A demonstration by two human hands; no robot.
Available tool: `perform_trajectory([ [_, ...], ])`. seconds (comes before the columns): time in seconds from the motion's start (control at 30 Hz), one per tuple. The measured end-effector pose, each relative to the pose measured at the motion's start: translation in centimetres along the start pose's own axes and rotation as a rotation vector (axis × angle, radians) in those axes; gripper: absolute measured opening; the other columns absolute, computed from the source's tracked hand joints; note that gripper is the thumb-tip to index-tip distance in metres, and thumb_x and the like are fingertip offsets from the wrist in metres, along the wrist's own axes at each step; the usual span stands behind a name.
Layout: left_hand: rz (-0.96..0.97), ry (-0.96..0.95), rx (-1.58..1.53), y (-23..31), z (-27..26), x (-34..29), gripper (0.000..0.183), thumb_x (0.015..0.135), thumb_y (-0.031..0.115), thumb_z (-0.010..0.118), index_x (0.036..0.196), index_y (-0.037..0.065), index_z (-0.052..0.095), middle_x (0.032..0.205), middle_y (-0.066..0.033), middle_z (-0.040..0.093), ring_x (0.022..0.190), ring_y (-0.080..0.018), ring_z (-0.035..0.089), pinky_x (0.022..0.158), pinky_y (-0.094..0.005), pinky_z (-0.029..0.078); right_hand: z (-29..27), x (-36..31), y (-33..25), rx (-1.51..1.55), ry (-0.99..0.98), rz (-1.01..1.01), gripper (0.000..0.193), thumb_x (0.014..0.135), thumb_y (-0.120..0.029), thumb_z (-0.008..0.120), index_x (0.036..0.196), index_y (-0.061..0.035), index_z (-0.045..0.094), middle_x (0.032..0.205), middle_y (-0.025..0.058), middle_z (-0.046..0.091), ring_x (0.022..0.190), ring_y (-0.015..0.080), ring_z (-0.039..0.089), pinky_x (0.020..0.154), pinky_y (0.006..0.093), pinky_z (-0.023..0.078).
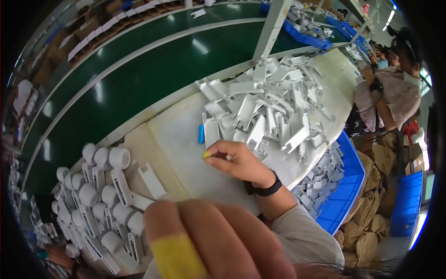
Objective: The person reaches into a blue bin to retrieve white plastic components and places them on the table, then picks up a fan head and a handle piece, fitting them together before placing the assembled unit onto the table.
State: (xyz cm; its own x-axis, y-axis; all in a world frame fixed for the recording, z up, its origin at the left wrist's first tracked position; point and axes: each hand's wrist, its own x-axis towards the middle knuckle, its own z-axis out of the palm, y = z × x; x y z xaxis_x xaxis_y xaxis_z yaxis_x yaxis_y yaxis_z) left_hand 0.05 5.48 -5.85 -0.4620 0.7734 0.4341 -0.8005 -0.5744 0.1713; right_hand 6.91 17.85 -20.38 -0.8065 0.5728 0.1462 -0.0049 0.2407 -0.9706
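My left hand [209,237] is very close and large at the bottom of the head view, with yellow tape round one finger. Its fingers are bent side by side and their ends are hidden. Over the table, my right hand [234,160] wears a black wristband. Its thumb and index finger come together in a loose pinch, with yellow on one fingertip; whatever they may hold is too small to make out. Just beyond it lie a small blue cylinder [201,134] and a heap of white plastic housings [278,100]. One separate white housing [152,181] lies to the left.
White units with round heads [111,197] stand crowded at the left. A green conveyor [153,69] runs behind the table, near a white post [272,32]. To the right are a blue bin [350,181] of small grey parts, brown sacks [367,232] and another person [395,88].
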Motion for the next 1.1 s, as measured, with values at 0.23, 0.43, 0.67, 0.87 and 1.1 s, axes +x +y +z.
perform_trajectory([
  [0.23,-0.005,-0.012,0.066,0.2,0.2,-0.2,0.012,0.089,0.019,0.046,0.097,0.014,0.054,0.08,-0.0062,0.057,0.072,-0.0223,0.053,0.058,-0.0327,0.046,0.2,0.0,0.1,0.014,-0.015,0.016,0.011,0.082,-0.006,0.062,0.091,0.0003,0.059,0.079,0.0024,0.06,0.069,0.0077,0.053,0.062,0.022,0.043],
  [0.43,-0.047,-0.154,0.039,0.2,0.2,0.0,0.026,0.09,0.012,0.047,0.112,0.016,0.06,0.092,-0.0062,0.063,0.088,-0.0229,0.059,0.068,-0.0326,0.052,0.1,-0.3,-0.1,-0.002,-0.027,0.055,0.013,0.082,-0.006,0.062,0.092,0.0003,0.059,0.079,0.003,0.06,0.07,0.008,0.054,0.062,0.0221,0.043],
  [0.67,0.046,-0.552,0.038,0.1,-2.3,0.8,0.035,0.088,0.013,0.053,0.122,0.021,0.052,0.083,-0.0054,0.063,0.075,-0.0226,0.059,0.066,-0.0313,0.054,0.3,0.0,-0.8,-0.059,-0.061,0.003,0.014,0.082,-0.007,0.062,0.093,0.0004,0.059,0.08,0.0039,0.06,0.071,0.0087,0.055,0.063,0.0225,0.044],
  [0.87,-0.124,-0.905,-0.082,-1.9,-2.9,2.1,0.035,0.095,0.022,0.039,0.128,0.015,0.045,0.072,-0.0098,0.06,0.065,-0.0241,0.052,0.052,-0.0306,0.045,-0.2,-0.6,-0.5,-0.094,-0.047,-0.001,0.015,0.083,-0.011,0.062,0.092,0.0008,0.058,0.077,0.0052,0.061,0.069,0.0092,0.056,0.062,0.0227,0.045],
  [1.1,0.242,-0.668,-0.176,-0.9,-4.2,0.9,0.031,0.095,0.022,0.038,0.122,0.011,0.049,0.082,-0.0133,0.061,0.072,-0.0247,0.053,0.06,-0.0361,0.043,0.0,-0.3,-0.8,-0.142,-0.064,0.007,0.018,0.082,-0.016,0.062,0.091,-0.0011,0.059,0.075,0.0101,0.062,0.067,0.0167,0.059,0.061,0.0277,0.047],
])
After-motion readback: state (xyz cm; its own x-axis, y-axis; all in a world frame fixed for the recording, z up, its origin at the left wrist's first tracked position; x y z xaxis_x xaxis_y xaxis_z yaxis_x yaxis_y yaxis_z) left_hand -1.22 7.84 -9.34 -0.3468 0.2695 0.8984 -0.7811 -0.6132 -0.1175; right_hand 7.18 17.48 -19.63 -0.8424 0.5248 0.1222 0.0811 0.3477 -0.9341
